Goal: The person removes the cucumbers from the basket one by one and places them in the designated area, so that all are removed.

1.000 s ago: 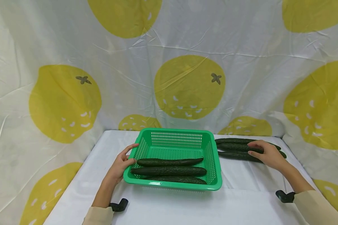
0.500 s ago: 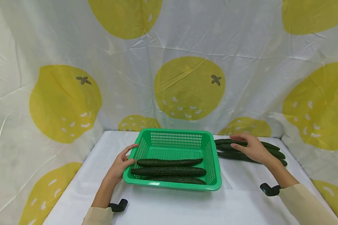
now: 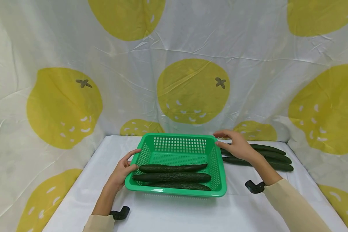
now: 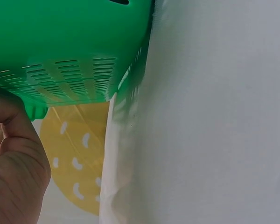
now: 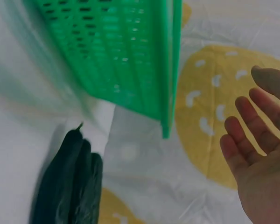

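A green plastic basket (image 3: pixel 174 192) with slotted walls stands mid-table, with three long dark green cucumbers (image 3: pixel 174 177) lying crosswise in its near half. My left hand (image 3: pixel 120 170) grips its left rim, thumb over the edge; in the left wrist view the curled fingers (image 4: pixel 9 112) are against the green side. By the far right corner is my right hand (image 3: pixel 236 146), holding nothing. In the right wrist view its fingers (image 5: pixel 252 126) are spread and apart from the basket wall (image 5: pixel 116 56). Three more cucumbers (image 3: pixel 274 156) lie side by side on the table, partly behind the right hand.
A white cloth (image 3: pixel 174 216) covers the table. Behind and at both sides hangs a white curtain (image 3: pixel 127 80) printed with yellow fruit. Dark wrist-worn devices (image 3: pixel 120 213) show beside both sleeves.
My right hand has moved left from above the cucumbers on the table to the basket's far right corner. The left hand stays on the rim; the cucumbers have not moved.
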